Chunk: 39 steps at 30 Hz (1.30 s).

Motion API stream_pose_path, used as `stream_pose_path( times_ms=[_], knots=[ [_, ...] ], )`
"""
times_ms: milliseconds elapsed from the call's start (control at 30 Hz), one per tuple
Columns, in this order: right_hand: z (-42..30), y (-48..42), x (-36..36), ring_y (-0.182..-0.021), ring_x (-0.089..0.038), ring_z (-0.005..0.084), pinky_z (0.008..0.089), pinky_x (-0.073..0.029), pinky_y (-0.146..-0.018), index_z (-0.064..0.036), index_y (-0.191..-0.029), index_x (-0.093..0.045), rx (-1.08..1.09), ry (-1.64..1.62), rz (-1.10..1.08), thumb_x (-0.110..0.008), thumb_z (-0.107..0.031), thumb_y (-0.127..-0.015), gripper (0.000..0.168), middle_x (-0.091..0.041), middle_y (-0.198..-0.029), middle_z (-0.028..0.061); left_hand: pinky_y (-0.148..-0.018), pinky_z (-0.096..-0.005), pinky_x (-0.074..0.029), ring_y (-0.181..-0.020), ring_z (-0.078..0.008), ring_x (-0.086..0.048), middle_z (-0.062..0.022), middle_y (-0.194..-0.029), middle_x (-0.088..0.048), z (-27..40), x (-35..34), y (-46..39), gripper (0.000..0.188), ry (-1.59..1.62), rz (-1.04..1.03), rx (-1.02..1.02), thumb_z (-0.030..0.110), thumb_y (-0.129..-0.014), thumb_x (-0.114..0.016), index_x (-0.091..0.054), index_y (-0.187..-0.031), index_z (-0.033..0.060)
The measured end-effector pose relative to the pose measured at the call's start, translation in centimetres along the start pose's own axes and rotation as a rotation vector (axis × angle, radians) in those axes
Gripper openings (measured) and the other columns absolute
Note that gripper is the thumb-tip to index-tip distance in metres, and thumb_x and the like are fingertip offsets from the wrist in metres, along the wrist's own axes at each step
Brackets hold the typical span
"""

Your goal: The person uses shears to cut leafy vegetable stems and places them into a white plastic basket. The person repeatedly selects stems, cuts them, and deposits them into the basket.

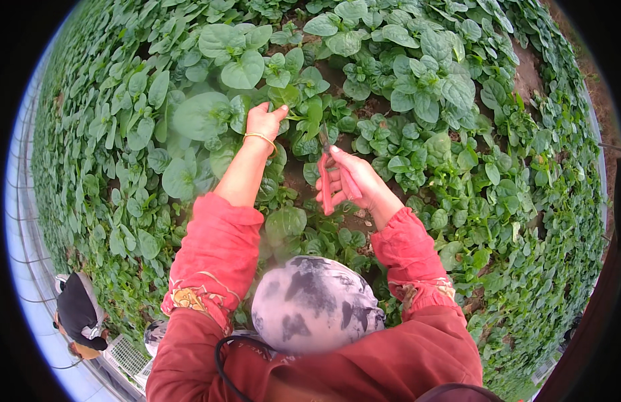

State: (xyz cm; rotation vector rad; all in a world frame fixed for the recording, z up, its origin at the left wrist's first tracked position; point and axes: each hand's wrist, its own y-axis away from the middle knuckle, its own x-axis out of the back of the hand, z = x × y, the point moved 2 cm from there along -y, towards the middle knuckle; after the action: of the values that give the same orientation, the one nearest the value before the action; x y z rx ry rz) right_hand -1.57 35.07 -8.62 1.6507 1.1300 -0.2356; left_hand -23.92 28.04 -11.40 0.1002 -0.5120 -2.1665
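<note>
My left hand [266, 120], with a yellow bangle at the wrist, is closed on a leafy green shoot [298, 116] above the plant bed. To its right, my right hand [353, 178] holds red-handled pruning snips [326, 188]. The handles are spread, and the dark blades [324, 134] point away from me, close to the leaves beside the shoot. Whether the blades touch a stem cannot be told. My knee in patterned grey and pink cloth [315, 304] lies below the hands.
Dense leafy plants [421, 90] surround the hands, with bare soil [527, 73] showing at the upper right. At the lower left a co-worker [79, 311] in dark clothing is bent beside a white plastic crate [125, 356]. A clear film wall [31, 241] with ribs curves along the left.
</note>
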Motion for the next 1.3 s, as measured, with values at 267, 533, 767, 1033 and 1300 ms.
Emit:
stream_pose_path(
  times_ms=[267, 533, 767, 1033, 1300],
  knots=[
    [-0.4, 0.6, 0.9, -0.059, -0.065, 0.0244, 0.0376, -0.056, -0.05, -0.002, -0.106, -0.056, 0.033, 0.059, -0.003, -0.046, -0.048, -0.098, 0.048, -0.063, -0.077, 0.0127, -0.079, -0.0282, -0.046, -0.087, -0.012, -0.06, -0.0042, -0.102, -0.068, 0.4, 0.1, 1.4, 0.027, 0.016, -0.021, -0.015, 0.009, -0.086, -0.069, -0.064, -0.11, -0.001],
    [-0.3, -0.8, 0.4, -0.055, -0.06, 0.0218, 0.0323, -0.05, -0.047, -0.001, -0.103, -0.052, 0.11, 0.027, 0.008, -0.05, -0.039, -0.097, 0.038, -0.061, -0.077, 0.012, -0.081, -0.0288, -0.047, -0.087, -0.0136, -0.061, -0.005, -0.1, -0.068, 1.5, -0.3, 2.1, 0.026, 0.058, 0.018, -0.013, 0.008, -0.086, -0.068, -0.063, -0.109, -0.0015],
    [3.0, 7.6, 1.7, -0.057, -0.059, 0.0161, 0.0306, -0.049, -0.054, -0.002, -0.116, -0.054, 0.198, 0.481, 0.271, -0.058, -0.038, -0.092, 0.043, -0.06, -0.076, 0.007, -0.059, -0.0238, -0.05, -0.073, -0.0066, -0.06, -0.0022, -0.092, -0.067, 3.1, 0.5, 6.7, 0.023, 0.046, -0.123, -0.047, 0.01, -0.089, -0.065, -0.063, -0.109, -0.0017],
    [3.3, 11.8, 0.4, -0.079, -0.062, 0.0346, 0.0421, -0.051, -0.068, -0.007, -0.125, -0.053, 0.478, 1.528, 0.544, -0.069, -0.035, -0.075, 0.06, -0.063, -0.093, 0.0154, -0.055, -0.0256, -0.045, -0.06, -0.0061, -0.05, -0.0024, -0.072, -0.062, 3.6, -2.9, 10.4, 0.02, -0.254, -0.232, -0.182, 0.012, -0.082, -0.067, -0.066, -0.094, -0.0038],
    [4.1, 11.4, -0.3, -0.078, -0.063, 0.0342, 0.0428, -0.051, -0.066, -0.006, -0.125, -0.052, 0.48, 1.53, 0.602, -0.069, -0.035, -0.076, 0.06, -0.062, -0.084, 0.0149, -0.054, -0.0263, -0.044, -0.056, -0.0061, -0.05, -0.0029, -0.067, -0.063, 3.4, -2.2, 10.2, 0.024, -0.271, -0.186, -0.102, 0.015, -0.079, -0.067, -0.067, -0.095, -0.0035]
  ],
)
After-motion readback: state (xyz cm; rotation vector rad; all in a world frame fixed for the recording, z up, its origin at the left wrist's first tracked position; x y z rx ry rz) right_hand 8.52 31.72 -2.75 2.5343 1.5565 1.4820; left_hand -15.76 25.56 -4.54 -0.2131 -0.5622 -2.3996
